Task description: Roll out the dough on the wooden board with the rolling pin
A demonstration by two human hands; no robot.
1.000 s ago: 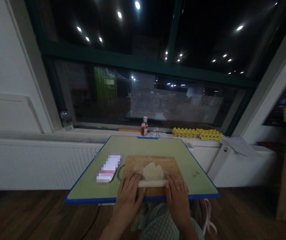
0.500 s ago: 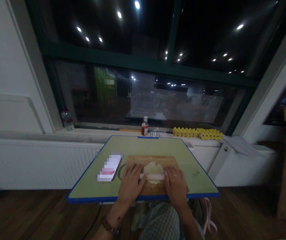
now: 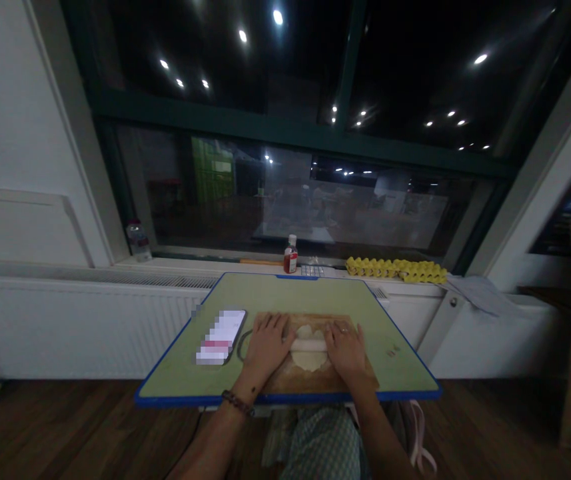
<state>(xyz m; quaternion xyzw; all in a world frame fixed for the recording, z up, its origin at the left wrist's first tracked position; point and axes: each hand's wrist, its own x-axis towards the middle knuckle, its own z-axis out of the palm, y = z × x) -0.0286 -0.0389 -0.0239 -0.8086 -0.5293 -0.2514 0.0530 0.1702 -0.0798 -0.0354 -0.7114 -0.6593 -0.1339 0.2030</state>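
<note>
A pale rolling pin [image 3: 309,345] lies across a flattened sheet of dough [image 3: 310,361] on a wooden board [image 3: 285,385]. My left hand [image 3: 268,347] rests palm down over the pin's left end, fingers stretched out flat and thumb along the pin. Over the right end lies my right hand [image 3: 346,350], also palm down, its fingers extended forward and a ring on one. Both hands press on the pin rather than wrap round it. Its two ends are hidden under them. Dough shows in front of and behind the pin.
The board lies on a green table with a blue edge [image 3: 180,400]. A phone [image 3: 222,337] lies left of the board, beside a dark loop-shaped handle [image 3: 243,345]. On the windowsill stand a small bottle [image 3: 290,257], a yellow egg tray [image 3: 395,270] and a clear plastic bottle [image 3: 138,241].
Both hands have pushed the rolling pin forward, away from me, over the dough. More dough now shows on the near side of the pin. The camera view has shifted slightly.
</note>
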